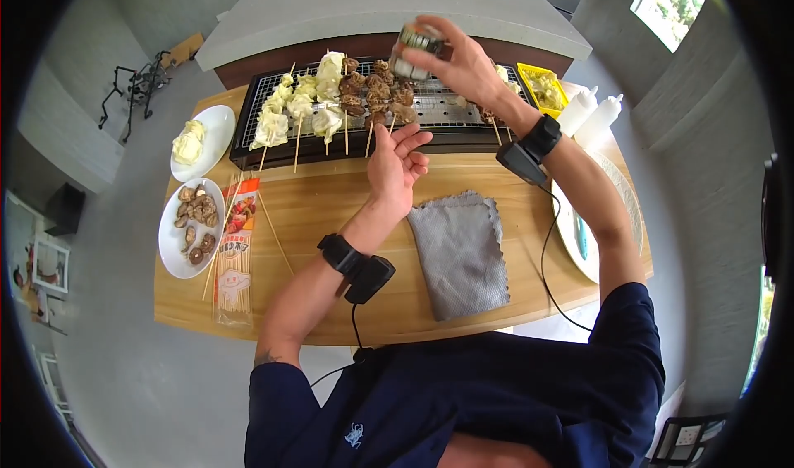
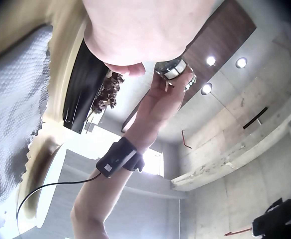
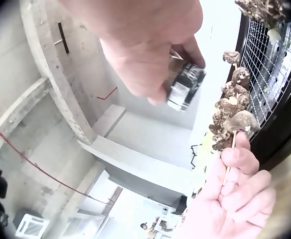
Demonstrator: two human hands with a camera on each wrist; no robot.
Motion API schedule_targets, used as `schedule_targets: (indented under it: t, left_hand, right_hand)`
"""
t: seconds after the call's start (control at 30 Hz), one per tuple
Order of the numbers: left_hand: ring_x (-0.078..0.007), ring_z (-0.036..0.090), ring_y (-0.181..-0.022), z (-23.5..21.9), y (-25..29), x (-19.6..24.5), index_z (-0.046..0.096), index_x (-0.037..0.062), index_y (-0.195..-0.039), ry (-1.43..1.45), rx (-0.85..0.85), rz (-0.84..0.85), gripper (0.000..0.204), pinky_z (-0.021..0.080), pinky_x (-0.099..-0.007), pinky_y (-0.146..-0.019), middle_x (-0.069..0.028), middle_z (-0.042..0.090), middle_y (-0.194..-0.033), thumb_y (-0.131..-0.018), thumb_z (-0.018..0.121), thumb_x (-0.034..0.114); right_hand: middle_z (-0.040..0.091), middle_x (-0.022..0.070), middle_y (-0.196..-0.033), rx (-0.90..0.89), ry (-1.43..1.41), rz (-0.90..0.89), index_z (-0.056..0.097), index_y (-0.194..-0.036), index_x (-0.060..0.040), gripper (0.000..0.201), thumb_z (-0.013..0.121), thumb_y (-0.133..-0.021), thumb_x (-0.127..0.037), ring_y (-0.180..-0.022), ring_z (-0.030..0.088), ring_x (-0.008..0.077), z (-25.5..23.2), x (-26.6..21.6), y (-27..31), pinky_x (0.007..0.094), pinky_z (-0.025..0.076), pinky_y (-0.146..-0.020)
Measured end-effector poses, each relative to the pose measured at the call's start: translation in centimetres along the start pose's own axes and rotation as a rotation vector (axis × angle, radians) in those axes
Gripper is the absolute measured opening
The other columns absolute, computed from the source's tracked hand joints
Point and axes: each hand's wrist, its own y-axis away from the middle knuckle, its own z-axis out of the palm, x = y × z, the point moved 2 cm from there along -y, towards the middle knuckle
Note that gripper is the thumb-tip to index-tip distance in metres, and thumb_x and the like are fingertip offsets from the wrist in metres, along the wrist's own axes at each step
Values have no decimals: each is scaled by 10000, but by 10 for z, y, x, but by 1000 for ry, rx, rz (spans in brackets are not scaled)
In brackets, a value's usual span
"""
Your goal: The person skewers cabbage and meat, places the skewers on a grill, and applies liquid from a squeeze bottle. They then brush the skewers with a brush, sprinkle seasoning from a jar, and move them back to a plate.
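Note:
In the head view, my right hand (image 1: 463, 67) grips a small seasoning jar (image 1: 420, 39) with a dark label, tilted above the grill (image 1: 447, 96). The right wrist view shows the jar (image 3: 186, 84) upside down or nearly so. My left hand (image 1: 397, 168) is palm up at the grill's front edge. In the right wrist view, this left hand (image 3: 235, 191) pinches the stick of a skewer of brown mushrooms (image 3: 230, 107) between thumb and finger. Mushroom skewers (image 1: 378, 91) and cabbage skewers (image 1: 300, 104) lie on the rack. The left wrist view hides the left fingertips mostly.
A plate of cabbage (image 1: 217, 124), a plate of mushrooms (image 1: 169, 249) and a skewer packet (image 1: 234, 282) are at left. A grey cloth (image 1: 461, 257) lies centrally. A yellow tray (image 1: 564, 97), white bottles (image 1: 597, 120) and a large plate (image 1: 571, 228) are at right.

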Motion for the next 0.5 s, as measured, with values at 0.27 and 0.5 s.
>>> schedule_targets:
  t: [0.27,0.5]
  left_hand:
    - [-97,560,-603,4,-1,-2,638,45,-1151,-13,37,-13,428,466,-245,-568,-58,716,-979,-1072,411,399]
    - [-45,495,-536,9,5,8,681,48,-1216,-160,-93,-9,365,408,-215,-499,-45,711,-929,-1049,537,339]
  right_hand:
    - [627,232,-1300,234,194,-150,501,-1386,44,773,768,-872,-467,-1140,638,338,9,53,-50,408,509,-971]
    - [675,214,-1197,112,92,74,495,-1425,7,858,794,-829,-533,-1000,695,249,-4,48,-50,356,565,-846]
